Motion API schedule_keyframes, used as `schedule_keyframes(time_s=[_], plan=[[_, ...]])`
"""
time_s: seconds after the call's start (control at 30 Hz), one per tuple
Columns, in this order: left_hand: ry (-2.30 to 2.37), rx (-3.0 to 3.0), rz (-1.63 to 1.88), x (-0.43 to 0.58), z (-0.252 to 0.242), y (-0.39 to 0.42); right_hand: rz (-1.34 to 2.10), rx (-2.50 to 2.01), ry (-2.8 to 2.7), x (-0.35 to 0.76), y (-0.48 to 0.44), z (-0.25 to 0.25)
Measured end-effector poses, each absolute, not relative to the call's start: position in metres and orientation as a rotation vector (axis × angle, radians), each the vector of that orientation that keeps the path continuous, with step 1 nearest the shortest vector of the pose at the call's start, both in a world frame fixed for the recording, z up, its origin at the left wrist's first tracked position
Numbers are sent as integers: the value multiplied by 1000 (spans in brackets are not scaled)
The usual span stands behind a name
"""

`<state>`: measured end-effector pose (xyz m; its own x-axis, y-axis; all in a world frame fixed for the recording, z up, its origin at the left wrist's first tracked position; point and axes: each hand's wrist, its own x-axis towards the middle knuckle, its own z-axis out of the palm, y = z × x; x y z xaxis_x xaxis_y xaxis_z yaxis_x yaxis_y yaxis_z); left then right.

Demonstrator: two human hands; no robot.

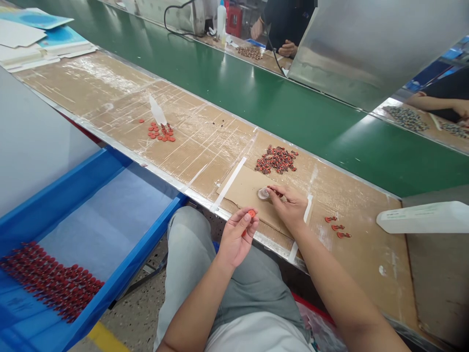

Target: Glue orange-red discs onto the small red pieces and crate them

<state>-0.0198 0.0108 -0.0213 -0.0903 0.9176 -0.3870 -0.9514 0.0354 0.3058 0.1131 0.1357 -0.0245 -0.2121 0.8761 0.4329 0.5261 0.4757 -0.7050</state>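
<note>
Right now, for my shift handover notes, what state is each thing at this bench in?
left hand, pinching a small red piece
right hand, fingertips at a round silvery disc
blue tray, holding rows of red pieces
loose red pieces, heaped on cardboard
red discs, piled loosely

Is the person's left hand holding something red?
Yes, the left hand pinches a small flat red piece between thumb and fingers.

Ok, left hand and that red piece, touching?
Touching. The head view shows the left hand holding the red piece at its fingertips, with no gap between them.
</note>
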Motion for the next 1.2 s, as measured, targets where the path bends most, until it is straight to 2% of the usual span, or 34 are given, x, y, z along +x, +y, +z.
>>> schedule_keyframes(time_s=[0.37, 0.8, 1.2], plan=[[538, -48, 1558, -20, -22, 10, 471, -1044, -1778, 111, 137, -28], [537, -5, 1587, -13, -16, 10, 1013, -1011, -1293, 106, 93, 5], [587, 29, 1670, -6, -13, 7, 1063, -994, -1346, 95, 40, 7]])
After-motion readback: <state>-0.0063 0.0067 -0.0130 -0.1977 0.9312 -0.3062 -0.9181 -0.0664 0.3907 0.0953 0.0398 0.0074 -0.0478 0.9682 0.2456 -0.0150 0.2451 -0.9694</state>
